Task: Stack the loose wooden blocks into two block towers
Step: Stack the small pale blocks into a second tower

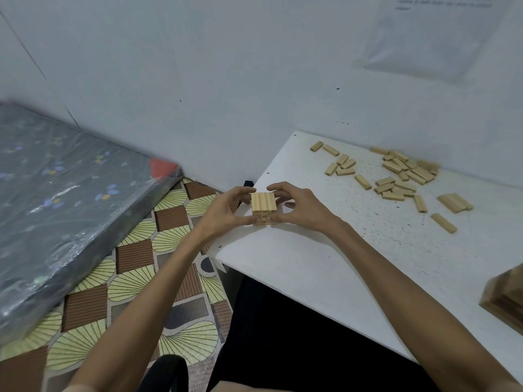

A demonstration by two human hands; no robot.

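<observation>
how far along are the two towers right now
Looks done or well along: a taller tower, blurred and cut off at the frame's right edge. In hand: the left hand and right hand grip a short tower near the table corner, three blocks across its top. Left: many loose blocks lie scattered on the far side, so most stacking remains.

Low block tower (263,206) stands upright; loose blocks (396,176) scattered beyond.
</observation>
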